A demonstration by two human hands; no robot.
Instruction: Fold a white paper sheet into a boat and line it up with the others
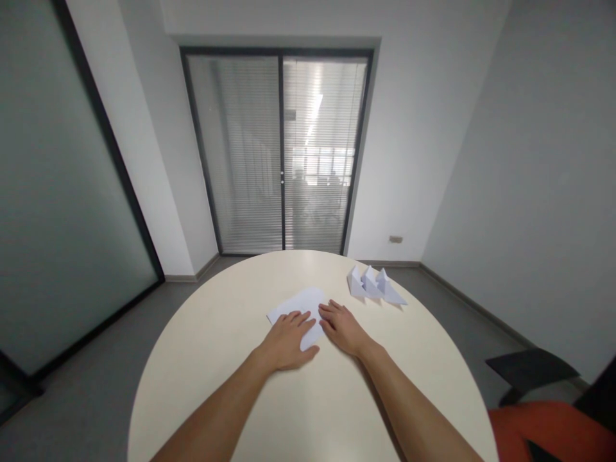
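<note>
A sheet of white paper (308, 300) lies flat on the round table, partly hidden under my hands. My left hand (289, 340) rests on its near left part with the fingers spread and the thumb pointing right. On the paper's right edge lies my right hand (342, 327), its fingers stretched out toward the left. Several folded white paper shapes (370, 284) with pointed tops stand in a row at the table's far right, beyond my right hand and apart from it.
The cream round table (212, 385) fills the lower middle. At the lower right stands a chair with a red seat (553, 430) and a black armrest (532, 372). A glass door with blinds (235, 154) is in the far wall, and a frosted glass panel (58, 192) is at left.
</note>
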